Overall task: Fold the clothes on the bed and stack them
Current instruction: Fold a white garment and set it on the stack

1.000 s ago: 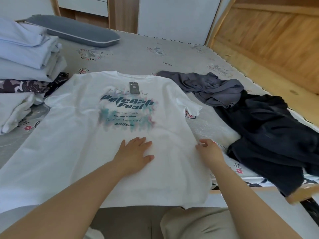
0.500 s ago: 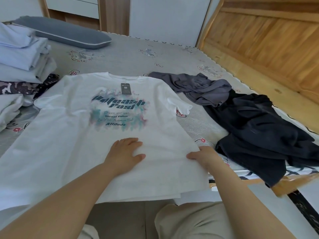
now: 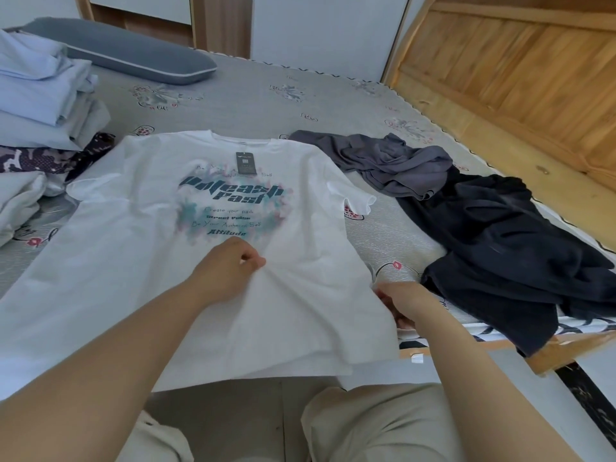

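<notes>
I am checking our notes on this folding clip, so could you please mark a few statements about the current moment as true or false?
1. The white printed T-shirt lies face up on the grey patterned bed. True.
2. The left hand rests flat with straight fingers. False: it pinches the shirt's fabric below the print.
3. The right hand holds the shirt's right side edge. True.
4. The crumpled black garment is already folded on the stack. False: it lies unfolded to the right of the shirt.
5. A dark hang tag sits at the shirt's collar. True.
</notes>
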